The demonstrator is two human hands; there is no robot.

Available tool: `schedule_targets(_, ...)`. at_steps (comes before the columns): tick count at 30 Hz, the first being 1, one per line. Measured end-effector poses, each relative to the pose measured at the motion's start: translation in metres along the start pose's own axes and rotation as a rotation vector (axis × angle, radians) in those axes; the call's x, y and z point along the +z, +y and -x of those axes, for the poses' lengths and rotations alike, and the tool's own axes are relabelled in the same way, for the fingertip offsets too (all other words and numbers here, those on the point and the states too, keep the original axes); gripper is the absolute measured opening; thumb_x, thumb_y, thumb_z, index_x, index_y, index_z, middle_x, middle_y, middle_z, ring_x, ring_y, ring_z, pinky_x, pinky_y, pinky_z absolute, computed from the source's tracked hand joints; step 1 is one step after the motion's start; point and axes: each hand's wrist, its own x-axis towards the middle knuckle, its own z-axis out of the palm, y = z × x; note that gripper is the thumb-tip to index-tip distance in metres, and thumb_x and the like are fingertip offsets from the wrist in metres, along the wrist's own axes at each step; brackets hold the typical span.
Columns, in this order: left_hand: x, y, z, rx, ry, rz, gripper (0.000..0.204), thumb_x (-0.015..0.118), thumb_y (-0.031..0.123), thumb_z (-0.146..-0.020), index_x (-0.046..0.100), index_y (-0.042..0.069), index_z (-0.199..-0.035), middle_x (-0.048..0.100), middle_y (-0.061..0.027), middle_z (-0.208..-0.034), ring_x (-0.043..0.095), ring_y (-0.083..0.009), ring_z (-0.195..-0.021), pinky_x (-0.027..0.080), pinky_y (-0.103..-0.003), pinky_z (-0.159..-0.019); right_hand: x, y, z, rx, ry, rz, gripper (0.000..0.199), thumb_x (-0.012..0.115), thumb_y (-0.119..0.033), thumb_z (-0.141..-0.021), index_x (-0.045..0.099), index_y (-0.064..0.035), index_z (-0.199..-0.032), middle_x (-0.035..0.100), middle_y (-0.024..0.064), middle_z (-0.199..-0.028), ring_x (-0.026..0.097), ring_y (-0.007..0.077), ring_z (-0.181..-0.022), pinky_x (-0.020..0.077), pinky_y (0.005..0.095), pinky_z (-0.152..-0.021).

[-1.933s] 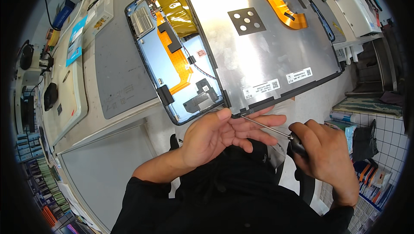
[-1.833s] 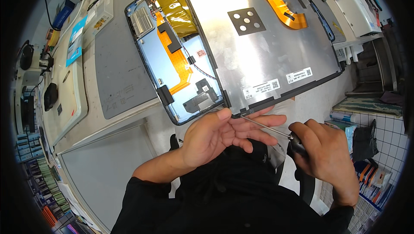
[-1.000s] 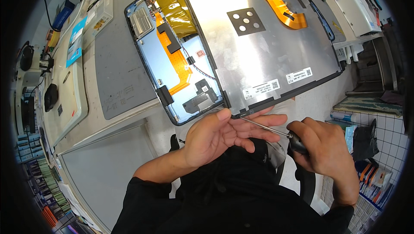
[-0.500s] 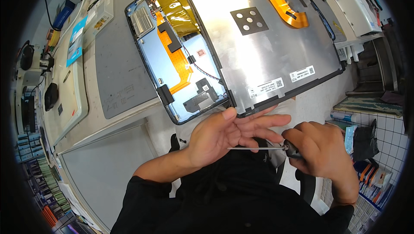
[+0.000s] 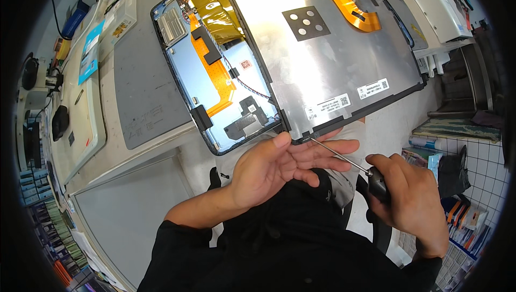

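A tablet-like device lies opened out. Its display panel (image 5: 344, 66), silver metal on the back with a black rim, sits right of the blue-lined back cover (image 5: 226, 71), which carries orange flex cable and yellow foil. My left hand (image 5: 269, 168), palm up, has its thumb at the panel's near left corner and its index finger partly hidden under the rim; the other fingers stretch out in the air. In my right hand (image 5: 408, 195) is a screwdriver (image 5: 379, 185) with a black handle. Its thin shaft points up-left, the tip at the panel's near rim beside that corner.
The device's near edge overhangs the bench. A grey mat (image 5: 145, 77) lies to its left, then a pale flat panel (image 5: 88, 109) and a clear box (image 5: 121, 18). A white machine (image 5: 443, 7) stands at the far right. A grid rack (image 5: 473, 168) with packets is at the right.
The screwdriver has swung from lying level above my left palm to slanting up-left, its tip now at the display panel's rim. My right hand has turned and lowered slightly.
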Motion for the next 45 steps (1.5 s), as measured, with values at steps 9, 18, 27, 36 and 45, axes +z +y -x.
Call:
schedule_targets(9,-0.001,0.0,0.0,0.004,0.031,-0.072,0.071,0.013,0.052,-0.098,0.031,0.0,-0.144,0.044,-0.0207,-0.141,0.052,-0.0315,-0.121,0.045,-0.025,-0.083,-0.004,-0.003,-0.003,0.011,-0.065,0.014,0.06,0.073,-0.005,-0.057,0.053,-0.0037,-0.114,0.054,0.0106,-0.079,0.058,0.0283,-0.066,0.0442,0.0373,-0.057)
schedule_targets(18,0.001,0.001,-0.001,-0.008,0.038,-0.055,0.071,0.013,0.05,-0.098,0.03,-0.001,-0.144,0.044,-0.0206,-0.141,0.052,-0.0311,-0.121,0.046,-0.024,-0.083,-0.004,-0.003,-0.004,0.012,-0.075,0.016,0.058,0.072,-0.005,-0.057,0.053,-0.0041,-0.112,0.054,0.0104,-0.079,0.058,0.0281,-0.066,0.0443,0.0374,-0.057)
schedule_targets(27,-0.001,0.001,-0.001,0.011,0.005,-0.029,0.07,0.014,0.048,-0.1,0.031,-0.004,-0.143,0.043,-0.018,-0.143,0.051,-0.0291,-0.123,0.044,-0.022,-0.082,-0.003,0.0,-0.005,-0.02,-0.059,0.017,0.058,0.073,-0.005,-0.056,0.054,-0.0044,-0.11,0.053,0.0099,-0.079,0.058,0.0277,-0.066,0.0437,0.0373,-0.056)
schedule_targets(36,-0.001,0.0,-0.001,0.011,0.007,-0.025,0.069,0.014,0.048,-0.1,0.031,-0.003,-0.143,0.043,-0.0182,-0.142,0.051,-0.0291,-0.123,0.045,-0.023,-0.082,0.0,0.004,-0.007,-0.057,-0.034,0.019,0.057,0.072,-0.004,-0.055,0.053,-0.0039,-0.109,0.053,0.0097,-0.077,0.058,0.0272,-0.064,0.043,0.0369,-0.054)
schedule_targets(45,-0.002,-0.002,-0.001,0.02,0.009,-0.024,0.067,0.015,0.048,-0.1,0.032,0.0,-0.144,0.044,-0.0183,-0.142,0.051,-0.0299,-0.122,0.045,-0.023,-0.082,0.003,0.007,-0.009,-0.075,-0.002,0.015,0.053,0.071,-0.005,-0.057,0.054,-0.0037,-0.107,0.052,0.0098,-0.075,0.057,0.0276,-0.062,0.0431,0.0371,-0.053)
